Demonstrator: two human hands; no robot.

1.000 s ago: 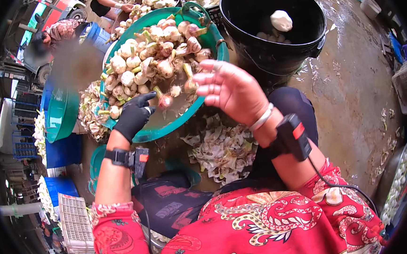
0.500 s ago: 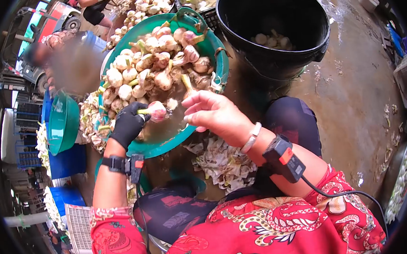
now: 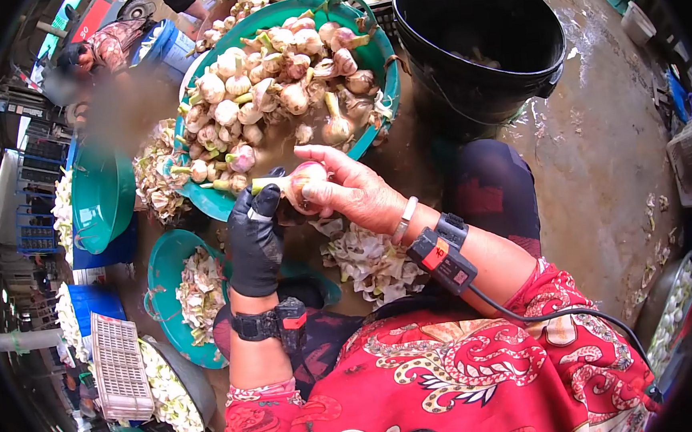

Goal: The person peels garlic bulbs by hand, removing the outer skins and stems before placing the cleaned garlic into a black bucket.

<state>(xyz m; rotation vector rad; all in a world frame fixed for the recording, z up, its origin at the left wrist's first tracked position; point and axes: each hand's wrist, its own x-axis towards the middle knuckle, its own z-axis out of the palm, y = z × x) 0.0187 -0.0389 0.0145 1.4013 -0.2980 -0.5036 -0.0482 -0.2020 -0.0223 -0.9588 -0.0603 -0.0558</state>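
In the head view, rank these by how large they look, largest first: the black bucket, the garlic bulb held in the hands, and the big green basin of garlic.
1. Green basin.
2. Black bucket, though nearly as large.
3. Garlic bulb, clearly smallest.

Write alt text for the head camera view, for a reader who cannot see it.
Two hands hold one garlic bulb between them: the left hand in a black glove, the right hand bare. Behind them a green basin is heaped with unpeeled garlic, beside a black bucket; peelings lie on the ground below.
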